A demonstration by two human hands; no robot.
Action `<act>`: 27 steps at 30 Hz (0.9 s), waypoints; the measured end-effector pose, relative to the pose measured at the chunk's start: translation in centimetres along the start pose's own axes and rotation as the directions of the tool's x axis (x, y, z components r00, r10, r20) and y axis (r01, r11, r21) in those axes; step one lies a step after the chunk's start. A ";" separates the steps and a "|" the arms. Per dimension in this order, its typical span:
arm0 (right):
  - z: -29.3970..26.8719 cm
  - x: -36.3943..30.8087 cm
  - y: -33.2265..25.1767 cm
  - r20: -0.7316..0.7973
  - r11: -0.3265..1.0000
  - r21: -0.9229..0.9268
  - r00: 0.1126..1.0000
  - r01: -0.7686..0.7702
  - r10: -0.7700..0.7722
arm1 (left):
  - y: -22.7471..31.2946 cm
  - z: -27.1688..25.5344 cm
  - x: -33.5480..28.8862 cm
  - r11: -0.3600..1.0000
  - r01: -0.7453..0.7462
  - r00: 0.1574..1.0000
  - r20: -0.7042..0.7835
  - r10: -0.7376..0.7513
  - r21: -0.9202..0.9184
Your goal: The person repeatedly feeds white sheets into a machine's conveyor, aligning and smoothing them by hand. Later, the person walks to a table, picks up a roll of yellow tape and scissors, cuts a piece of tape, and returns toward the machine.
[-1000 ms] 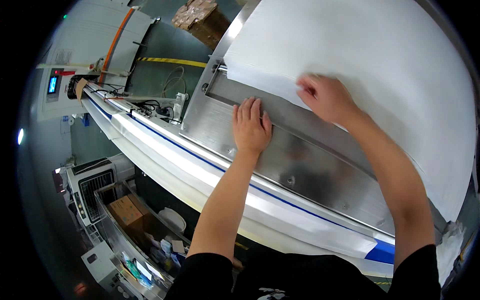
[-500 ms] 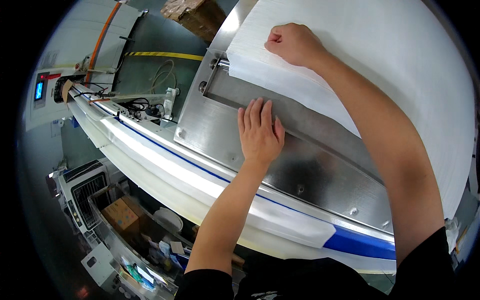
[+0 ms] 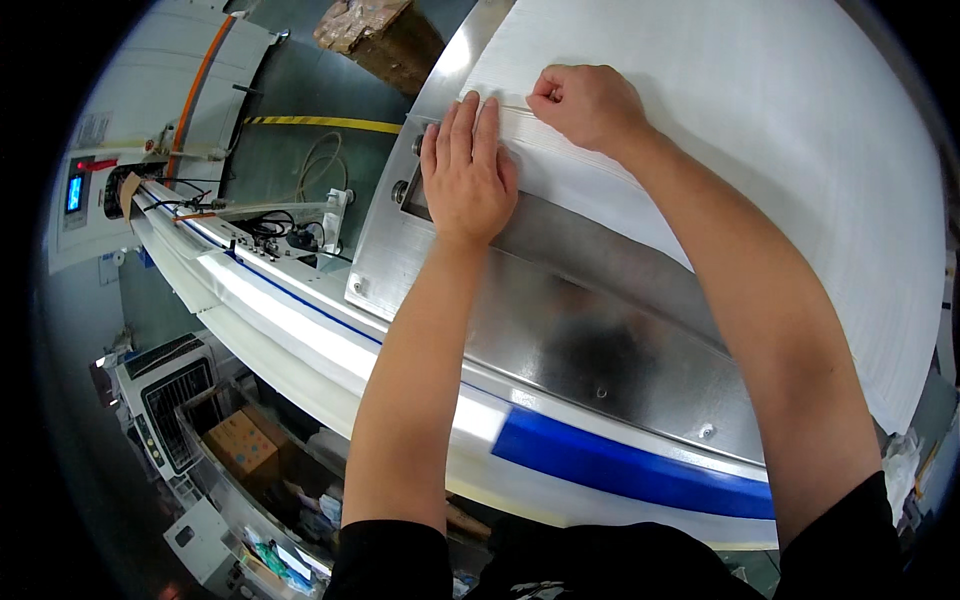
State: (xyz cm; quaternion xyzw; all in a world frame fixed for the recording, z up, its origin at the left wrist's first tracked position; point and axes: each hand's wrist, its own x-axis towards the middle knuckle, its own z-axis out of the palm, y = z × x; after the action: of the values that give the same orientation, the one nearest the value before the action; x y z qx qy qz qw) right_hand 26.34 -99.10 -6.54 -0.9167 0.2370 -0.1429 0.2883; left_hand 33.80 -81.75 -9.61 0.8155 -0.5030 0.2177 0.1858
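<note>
A large stack of thin white sheets, paper or fabric, lies at the upper right; its layered edge faces me. My left hand rests flat with fingers stretched out over the stack's near left corner, partly covering the metal plate's slot. To its right, my right hand is closed in a pinch at the stack's edge; what its fingertips hold, if anything, is hidden. Below the stack is a shiny metal plate with a recessed slot. A white strip lies along the blue belt in front of the plate.
At the left stands a white machine with a small lit screen, beside cables and a hose. A wrapped cardboard box is on the floor beyond. Lower left, a bin holds a carton and loose items.
My left hand has moved up from the metal plate to the stack's corner. My right hand stays closed nearly in place. The white strip has slid left, baring more blue belt.
</note>
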 end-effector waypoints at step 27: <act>-3.3 -8.9 -1.4 0.011 0.997 0.075 1.000 0.022 -0.023 | -3.2 -4.5 0.3 0.951 -0.309 0.906 0.302 0.297 -0.009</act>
State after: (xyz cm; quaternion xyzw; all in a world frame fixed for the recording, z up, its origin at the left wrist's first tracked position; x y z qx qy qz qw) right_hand 18.01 -94.99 -4.17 -0.9086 0.2196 -0.1496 0.3222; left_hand 36.02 -78.32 -5.94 0.7546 -0.6412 0.1276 0.0553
